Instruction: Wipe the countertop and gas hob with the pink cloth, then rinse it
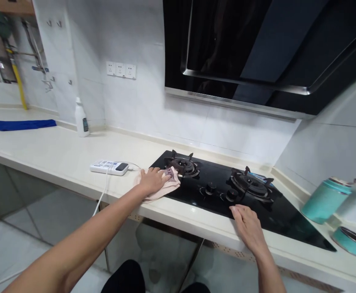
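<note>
My left hand (152, 181) presses a pale pink cloth (169, 184) onto the left front corner of the black glass gas hob (281, 219), fingers curled over the cloth. Just beyond the cloth sits the left burner (182, 165). My right hand (247, 227) lies flat with fingers stretched out on the hob's front edge, below the two control knobs (220, 192) and near the right burner (251, 184). It holds nothing.
A white power strip (109, 167) with its cable lies on the cream counter (59, 156) left of the hob. A white bottle (81, 118) and a blue cloth (22, 124) sit further left. Teal canisters (326, 200) stand at right. A black range hood (257, 53) hangs overhead.
</note>
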Demonstrator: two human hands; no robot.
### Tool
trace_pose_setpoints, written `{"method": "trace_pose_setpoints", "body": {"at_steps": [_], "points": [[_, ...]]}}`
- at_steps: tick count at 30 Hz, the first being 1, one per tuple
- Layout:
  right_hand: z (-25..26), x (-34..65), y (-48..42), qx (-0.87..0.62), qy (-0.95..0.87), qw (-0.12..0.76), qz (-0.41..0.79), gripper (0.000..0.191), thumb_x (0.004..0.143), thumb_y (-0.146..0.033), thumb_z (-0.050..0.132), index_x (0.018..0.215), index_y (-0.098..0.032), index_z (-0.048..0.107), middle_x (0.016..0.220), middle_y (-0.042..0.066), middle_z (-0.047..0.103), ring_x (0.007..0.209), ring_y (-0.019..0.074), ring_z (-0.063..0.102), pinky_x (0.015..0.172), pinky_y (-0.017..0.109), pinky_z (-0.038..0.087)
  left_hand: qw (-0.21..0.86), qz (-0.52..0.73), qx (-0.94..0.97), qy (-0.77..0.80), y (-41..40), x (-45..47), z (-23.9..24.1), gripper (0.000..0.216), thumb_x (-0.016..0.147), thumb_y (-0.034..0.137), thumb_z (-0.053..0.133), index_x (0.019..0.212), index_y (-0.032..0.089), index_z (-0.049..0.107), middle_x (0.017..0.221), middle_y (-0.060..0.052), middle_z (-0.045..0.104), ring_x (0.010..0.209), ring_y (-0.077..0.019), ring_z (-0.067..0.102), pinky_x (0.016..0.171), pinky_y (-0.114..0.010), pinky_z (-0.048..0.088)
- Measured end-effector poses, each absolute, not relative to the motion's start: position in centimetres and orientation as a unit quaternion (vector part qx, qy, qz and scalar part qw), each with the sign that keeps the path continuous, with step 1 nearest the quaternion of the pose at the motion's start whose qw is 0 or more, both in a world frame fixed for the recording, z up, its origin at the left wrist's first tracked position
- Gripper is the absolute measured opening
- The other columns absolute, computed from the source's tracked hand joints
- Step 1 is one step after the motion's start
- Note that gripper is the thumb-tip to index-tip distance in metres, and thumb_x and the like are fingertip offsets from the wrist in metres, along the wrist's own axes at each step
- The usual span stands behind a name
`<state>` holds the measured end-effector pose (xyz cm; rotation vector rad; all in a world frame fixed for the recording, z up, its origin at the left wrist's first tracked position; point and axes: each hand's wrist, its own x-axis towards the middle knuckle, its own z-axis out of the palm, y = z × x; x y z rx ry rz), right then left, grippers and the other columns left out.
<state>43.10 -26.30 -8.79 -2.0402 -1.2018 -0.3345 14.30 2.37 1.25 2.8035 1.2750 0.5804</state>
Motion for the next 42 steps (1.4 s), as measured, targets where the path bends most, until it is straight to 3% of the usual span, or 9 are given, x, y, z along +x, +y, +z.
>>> {"method": "trace_pose_setpoints", "body": {"at_steps": [5, 12, 18, 22, 29, 32, 35, 38, 42], "points": [[-8.6, 42.7, -26.2, -0.788, -0.470, 0.378, -0.121, 0.065, 0.103, -0.065, 0.030, 0.109, -0.024, 0.080, 0.124, 0.013, 0.072, 0.115, 0.0333, 0.061, 0.106, 0.054, 0.046, 0.011, 0.148, 0.911, 0.385, 2.3, 15.6, 0.0, 0.062, 0.100, 0.066, 0.037, 0.137, 0.027, 0.068, 0.153, -0.020, 0.060, 0.141, -0.0470, 0.050, 0.109, -0.083, 0.030], [-8.0, 42.7, -26.3, -0.742, -0.386, 0.532, -0.131, 0.069, 0.102, -0.066, 0.027, 0.117, -0.018, 0.075, 0.128, 0.017, 0.071, 0.127, 0.0316, 0.057, 0.116, 0.050, 0.040, 0.024, 0.135, 0.959, 0.249, -6.7, 20.2, -2.3, 0.071, 0.100, 0.071, 0.038, 0.157, 0.031, 0.051, 0.171, -0.015, 0.041, 0.158, -0.0457, 0.032, 0.121, -0.079, 0.018], [-8.0, 43.5, -27.5, -0.726, -0.265, 0.621, -0.131, 0.066, 0.097, -0.065, 0.034, 0.115, -0.016, 0.074, 0.126, 0.019, 0.069, 0.128, 0.0333, 0.058, 0.116, 0.049, 0.040, 0.031, 0.150, 0.959, 0.240, -11.8, 24.5, -2.7, 0.081, 0.098, 0.072, 0.040, 0.155, 0.016, 0.053, 0.162, -0.028, 0.046, 0.150, -0.0539, 0.038, 0.118, -0.083, 0.016], [-7.6, 42.4, -27.6, -0.702, -0.295, 0.623, -0.175, 0.058, 0.096, -0.066, 0.041, 0.105, -0.019, 0.074, 0.120, 0.017, 0.069, 0.123, 0.0330, 0.059, 0.115, 0.050, 0.040, 0.032, 0.162, 0.960, 0.226, -13.5, 24.4, -3.0, 0.080, 0.098, 0.074, 0.037, 0.153, 0.019, 0.054, 0.158, -0.026, 0.050, 0.146, -0.0512, 0.042, 0.118, -0.079, 0.023], [-6.5, 34.8, -25.1, -0.654, -0.552, 0.501, -0.131, 0.042, 0.107, -0.054, 0.042, 0.122, -0.026, 0.069, 0.132, 0.012, 0.067, 0.127, 0.0281, 0.059, 0.114, 0.050, 0.044, 0.071, 0.116, 0.985, 0.104, -14.1, 25.2, -2.2, 0.062, 0.101, 0.055, 0.045, 0.154, 0.025, 0.053, 0.152, -0.019, 0.057, 0.141, -0.0414, 0.049, 0.121, -0.070, 0.031], [-6.5, 33.7, -24.4, -0.671, -0.600, 0.419, -0.122, 0.046, 0.109, -0.052, 0.040, 0.143, -0.025, 0.057, 0.144, 0.011, 0.063, 0.134, 0.0275, 0.055, 0.119, 0.051, 0.040, 0.080, 0.128, 0.987, 0.058, -12.6, 23.9, -2.0, 0.054, 0.101, 0.050, 0.050, 0.151, 0.032, 0.055, 0.159, -0.011, 0.054, 0.147, -0.0343, 0.046, 0.123, -0.058, 0.035], [-6.0, 33.7, -24.2, -0.688, -0.629, 0.343, -0.112, 0.051, 0.111, -0.050, 0.034, 0.153, -0.028, 0.050, 0.150, 0.011, 0.060, 0.139, 0.0269, 0.052, 0.120, 0.051, 0.037, 0.052, 0.183, 0.981, 0.034, -10.2, 20.7, -2.4, 0.051, 0.096, 0.047, 0.059, 0.144, 0.030, 0.062, 0.154, -0.012, 0.060, 0.146, -0.0323, 0.050, 0.121, -0.052, 0.040], [-4.6, 32.9, -23.1, -0.723, -0.631, 0.256, -0.117, 0.054, 0.108, -0.060, 0.039, 0.154, -0.035, 0.054, 0.148, 0.013, 0.059, 0.139, 0.0327, 0.051, 0.117, 0.057, 0.037, 0.046, 0.253, 0.961, 0.099, -7.2, 17.0, -2.9, 0.045, 0.097, 0.049, 0.058, 0.136, 0.031, 0.068, 0.147, -0.011, 0.066, 0.140, -0.0325, 0.057, 0.116, -0.053, 0.043], [-2.6, 31.1, -20.2, -0.739, -0.643, 0.173, -0.102, 0.067, 0.094, -0.079, 0.057, 0.149, -0.041, 0.061, 0.150, 0.016, 0.056, 0.138, 0.0414, 0.049, 0.115, 0.066, 0.031, 0.082, 0.297, 0.929, 0.203, -3.4, 14.1, -3.0, 0.046, 0.100, 0.046, 0.047, 0.131, 0.023, 0.071, 0.136, -0.011, 0.073, 0.127, -0.0286, 0.067, 0.109, -0.046, 0.050]]}}
